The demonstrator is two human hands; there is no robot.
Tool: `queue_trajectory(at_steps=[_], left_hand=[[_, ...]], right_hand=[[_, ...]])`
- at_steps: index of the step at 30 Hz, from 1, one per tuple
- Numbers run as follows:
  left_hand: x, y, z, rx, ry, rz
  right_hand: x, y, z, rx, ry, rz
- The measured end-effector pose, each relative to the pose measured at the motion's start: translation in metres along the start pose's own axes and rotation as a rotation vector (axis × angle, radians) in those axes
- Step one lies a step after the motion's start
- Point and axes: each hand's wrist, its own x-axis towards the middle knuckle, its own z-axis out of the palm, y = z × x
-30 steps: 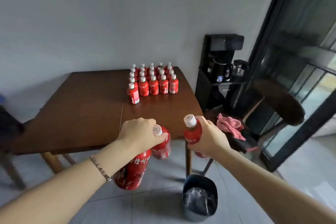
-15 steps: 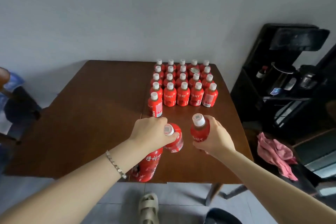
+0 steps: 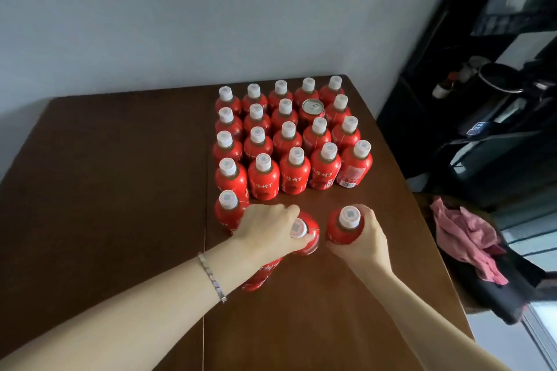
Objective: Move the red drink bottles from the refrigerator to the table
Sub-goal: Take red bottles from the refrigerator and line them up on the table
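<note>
Several red drink bottles with white caps (image 3: pixel 291 141) stand in rows on the brown wooden table (image 3: pixel 120 190), and one silver-topped can (image 3: pixel 312 107) stands among them. My left hand (image 3: pixel 266 232) grips two red bottles: one by its neck (image 3: pixel 309 233), and a second (image 3: pixel 262 275) lies slanted under my palm. My right hand (image 3: pixel 360 239) holds another red bottle (image 3: pixel 346 224) upright just in front of the rows. A single bottle (image 3: pixel 228 211) stands at the front left of the group, beside my left hand.
A black stand with a kettle and dispenser (image 3: pixel 494 84) is right of the table. A pink cloth (image 3: pixel 464 235) lies on a dark seat by the table's right edge. The wall runs behind the table.
I have come up to the table from the floor in front of it. Both hands, still holding their bottles, have moved forward over the tabletop to just in front of the rows.
</note>
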Motion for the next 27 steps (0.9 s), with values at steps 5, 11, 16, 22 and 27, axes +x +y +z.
queue_trajectory(at_steps=[5, 11, 16, 22, 27], left_hand=[[0.043, -0.012, 0.019, 0.037, 0.022, -0.023], [0.074, -0.014, 0.031, 0.037, 0.071, -0.064], [0.084, -0.016, 0.048, 0.041, 0.114, -0.063], [0.08, -0.02, 0.044, -0.095, 0.091, -0.076], [0.073, -0.02, 0.042, -0.193, 0.097, -0.139]], right_hand=[[0.042, -0.004, 0.017, 0.038, -0.065, -0.023], [0.08, 0.0, 0.033, 0.116, -0.039, -0.014], [0.096, 0.013, 0.036, 0.097, -0.082, 0.08], [0.045, -0.007, 0.033, 0.011, 0.171, -0.271], [0.08, -0.011, 0.04, -0.293, -0.354, -0.627]])
